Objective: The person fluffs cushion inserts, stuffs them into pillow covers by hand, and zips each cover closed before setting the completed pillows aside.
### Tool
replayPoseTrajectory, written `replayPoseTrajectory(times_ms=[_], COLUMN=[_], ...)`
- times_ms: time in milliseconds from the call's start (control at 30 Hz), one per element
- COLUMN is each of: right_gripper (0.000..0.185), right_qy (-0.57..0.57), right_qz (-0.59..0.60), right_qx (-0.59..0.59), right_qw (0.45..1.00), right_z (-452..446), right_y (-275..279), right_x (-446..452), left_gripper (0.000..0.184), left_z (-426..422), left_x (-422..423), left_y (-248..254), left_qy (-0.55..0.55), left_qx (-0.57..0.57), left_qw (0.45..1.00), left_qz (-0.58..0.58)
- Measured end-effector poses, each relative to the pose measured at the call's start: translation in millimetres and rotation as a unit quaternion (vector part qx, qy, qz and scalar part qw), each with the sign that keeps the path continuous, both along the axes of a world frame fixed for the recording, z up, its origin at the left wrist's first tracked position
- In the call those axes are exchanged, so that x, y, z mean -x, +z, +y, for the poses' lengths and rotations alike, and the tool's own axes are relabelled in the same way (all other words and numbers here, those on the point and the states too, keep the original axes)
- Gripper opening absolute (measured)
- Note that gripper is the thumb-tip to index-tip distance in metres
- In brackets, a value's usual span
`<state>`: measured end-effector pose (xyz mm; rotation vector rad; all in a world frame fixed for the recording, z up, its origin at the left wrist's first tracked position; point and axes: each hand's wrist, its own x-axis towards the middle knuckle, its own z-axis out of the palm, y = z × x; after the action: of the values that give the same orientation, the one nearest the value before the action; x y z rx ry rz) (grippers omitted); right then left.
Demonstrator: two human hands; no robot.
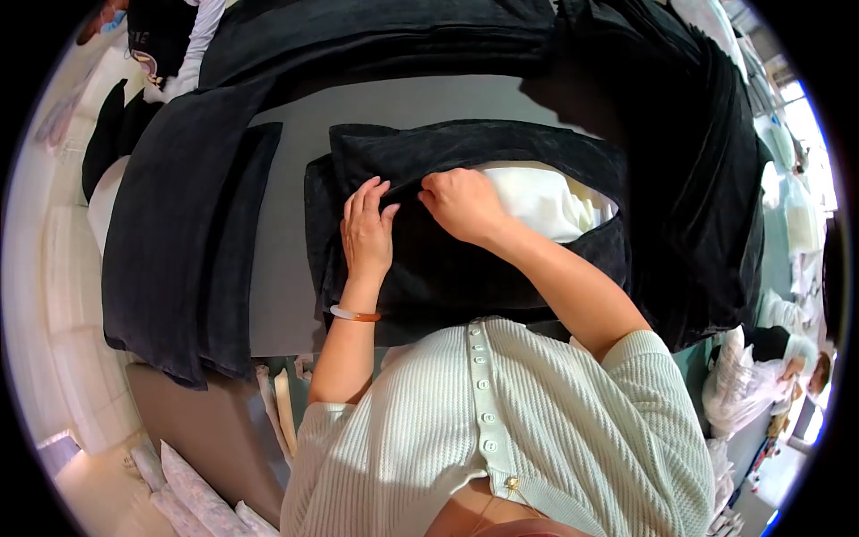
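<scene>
At centre, right hand (pixel 465 206) pinches black cover (pixel 403 259); left hand (pixel 367 237) lies on it, thumb apart. Likely soft, floppy; best gripped by the opening's edge.

Right hand (pixel 461 204) pinches the edge of a black fabric cover (pixel 403 246); left hand (pixel 366 229) rests fingers on it just left of the grip. Right of the grip, an opening shows white filling (pixel 537 199). Beyond, more black fabric (pixel 385 36) lies on a grey table (pixel 291 224).
</scene>
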<state>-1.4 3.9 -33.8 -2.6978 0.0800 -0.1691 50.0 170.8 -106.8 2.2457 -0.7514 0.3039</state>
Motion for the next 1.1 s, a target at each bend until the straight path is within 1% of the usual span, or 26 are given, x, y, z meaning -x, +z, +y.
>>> replayPoseTrajectory(times_ms=[67, 133, 233, 267, 333, 367, 400, 467, 500, 533, 600, 633, 667, 700, 733, 800, 933, 1000, 1033, 1067, 1100], right_gripper=[0.019, 0.021, 0.024, 0.024, 0.024, 0.022, 0.022, 0.020, 0.020, 0.020, 0.020, 0.020, 0.019, 0.018, 0.018, 0.014, 0.019, 0.031, 0.041, 0.041, 0.043], right_qy=[-0.010, 0.000, -0.014, -0.025, -0.039, -0.045, -0.053, -0.069, -0.083, -0.087, -0.130, -0.135, -0.124, -0.111, -0.111, -0.087, -0.073, -0.031, -0.025, -0.030, -0.015], right_qz=[0.014, 0.013, 0.033, 0.033, 0.021, -0.013, -0.018, -0.120, -0.122, -0.124, -0.054, -0.055, -0.046, -0.038, -0.040, -0.077, -0.119, -0.190, -0.165, -0.165, -0.114], right_qx=[0.006, 0.015, -0.012, -0.013, -0.023, -0.023, -0.028, -0.011, -0.034, -0.039, -0.142, -0.147, -0.190, -0.232, -0.236, -0.237, -0.252, -0.058, -0.054, -0.056, -0.076], right_qw=[1.000, 1.000, 0.999, 0.999, 0.999, 0.999, 0.998, 0.990, 0.988, 0.988, 0.980, 0.978, 0.973, 0.966, 0.965, 0.965, 0.958, 0.980, 0.985, 0.984, 0.990], right_z=[-7.1, -27.5, -55.5, -58.4, -63.1, -63.5, -62.1, -59.9, -59.1, -57.4, -61.9, -63.7, -66.7, -68.7, -69.5, -71.0, -77.9, -88.0, -91.1, -92.1, -93.8], right_y=[10.4, 17.8, 31.9, 31.8, 31.1, 24.2, 13.9, -6.1, -12.2, -13.9, -15.5, -14.4, -11.4, -9.3, -8.0, -4.9, 3.9, 13.4, 5.6, -6.8, -23.0], right_x=[9.9, 27.6, 53.8, 58.8, 66.3, 68.1, 69.4, 70.9, 72.7, 76.7, 76.0, 77.8, 78.2, 78.2, 79.7, 86.4, 105.0, 124.6, 131.3, 130.2, 127.3], left_gripper=[0.033, 0.033, 0.033, 0.033, 0.033, 0.034, 0.034, 0.035, 0.033, 0.033, 0.027, 0.022, 0.023, 0.023, 0.022, 0.020, 0.017, 0.014, 0.005, 0.005, 0.005], left_z=[3.8, 5.8, 4.9, 2.6, -0.4, -1.5, -0.8, -1.2, -3.0, -4.9, -21.1, -32.5, -46.1, -62.3, -77.4, -90.4, -96.6, -97.9, -100.3, -100.2, -98.7], left_x=[0.3, -0.5, -3.9, -4.6, -6.5, -6.3, -5.6, -4.0, 1.5, 11.7, 27.7, 40.8, 51.1, 57.1, 59.1, 52.7, 46.3, 41.8, 39.4, 39.4, 41.9], left_y=[-4.4, -6.1, -7.8, -8.7, -9.9, -9.9, -7.7, -2.0, 4.8, 19.5, 50.7, 58.8, 65.9, 63.5, 65.5, 69.4, 71.2, 59.8, 54.7, 50.5, 47.2], left_qy=[0.009, 0.006, 0.020, 0.009, 0.029, 0.036, 0.029, 0.030, 0.055, 0.051, 0.016, -0.065, -0.160, -0.201, -0.188, -0.174, -0.186, -0.189, -0.177, -0.181, -0.147], left_qx=[0.002, 0.017, -0.003, -0.005, -0.020, -0.020, -0.024, 0.005, -0.033, -0.038, 0.026, 0.060, 0.061, 0.075, 0.050, -0.012, -0.062, -0.012, 0.053, 0.050, 0.095], left_qw=[1.000, 1.000, 0.999, 0.999, 0.999, 0.999, 0.999, 0.999, 0.998, 0.998, 0.987, 0.984, 0.974, 0.971, 0.976, 0.976, 0.974, 0.969, 0.966, 0.966, 0.982], left_qz=[-0.003, 0.019, 0.036, 0.036, 0.006, 0.008, 0.003, 0.015, -0.016, -0.019, -0.159, -0.153, -0.149, -0.106, -0.094, -0.128, -0.116, -0.157, -0.179, -0.178, -0.076])
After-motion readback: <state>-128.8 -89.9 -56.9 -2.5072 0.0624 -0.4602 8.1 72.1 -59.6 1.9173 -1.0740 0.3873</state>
